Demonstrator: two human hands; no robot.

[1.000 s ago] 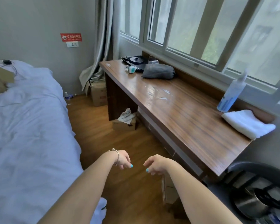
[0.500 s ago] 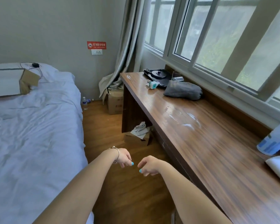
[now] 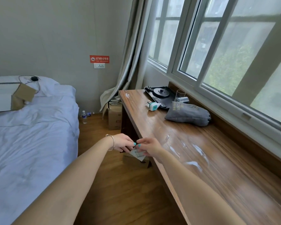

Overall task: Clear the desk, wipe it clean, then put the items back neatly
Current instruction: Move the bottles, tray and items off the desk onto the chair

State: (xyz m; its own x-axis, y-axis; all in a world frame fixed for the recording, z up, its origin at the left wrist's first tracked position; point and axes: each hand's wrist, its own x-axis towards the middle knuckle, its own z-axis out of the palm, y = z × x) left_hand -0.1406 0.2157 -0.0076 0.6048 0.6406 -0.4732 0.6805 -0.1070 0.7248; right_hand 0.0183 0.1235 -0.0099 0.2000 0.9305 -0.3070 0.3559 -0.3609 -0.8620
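— Where were the hands?

— Held out together just off the near edge of the counter [image 3: 201,159], fingertips meeting. The left hand [image 3: 122,142], with a thin bangle [image 3: 112,142] on its wrist, and the right hand [image 3: 150,147] each had fingers curled loosely toward the other. I could not tell whether either pinched anything; the box of crumpled paper [image 3: 137,157] showing just below them looked to sit on the floor under the counter.

— And the things on the counter?

— All well beyond the hands, toward the far end by the window. The grey pouch [image 3: 187,113] lay nearest, against the back ledge. Past it sat a black tray [image 3: 159,96] with a round kettle base, two clear glasses [image 3: 180,97] at the tray's right side, one upright and one lying down. A small teal-and-white gadget [image 3: 152,106] rested touching the tray's near left edge.

— The surface itself?

— Pale smears [image 3: 193,153] streaked the wood just right of the right hand.

— To the left?

— A bed [image 3: 31,135] with white sheets, well apart.
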